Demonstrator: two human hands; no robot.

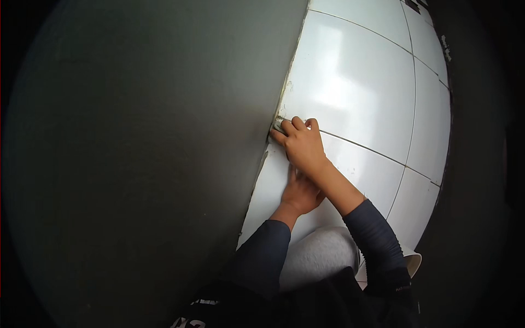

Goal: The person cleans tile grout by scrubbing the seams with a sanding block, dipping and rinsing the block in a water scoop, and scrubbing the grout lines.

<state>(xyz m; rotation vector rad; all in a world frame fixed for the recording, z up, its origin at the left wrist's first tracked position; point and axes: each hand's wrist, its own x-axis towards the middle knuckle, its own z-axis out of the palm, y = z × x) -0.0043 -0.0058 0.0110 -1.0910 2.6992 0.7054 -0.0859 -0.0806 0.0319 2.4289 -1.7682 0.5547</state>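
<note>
A small pale piece (278, 127) is pinched in the bent fingers of the right hand (301, 143), at the dark grey surface's (164, 136) edge, where a joint between white tiles (361, 82) ends; the left hand (301, 192) is partly covered by the right wrist; its grasp cannot be told.

Smooth, glossy white tiles (355, 65), seemingly ceramic, reflected light at one o'clock from the centre. Their edge (288, 87) looked rough at twelve. A smooth, mostly matt dark surface (136, 136) filled nine o'clock. The right sleeve (376, 232) at four was wrinkled cloth; the trouser leg (322, 254) at five, matt grey cloth.
</note>
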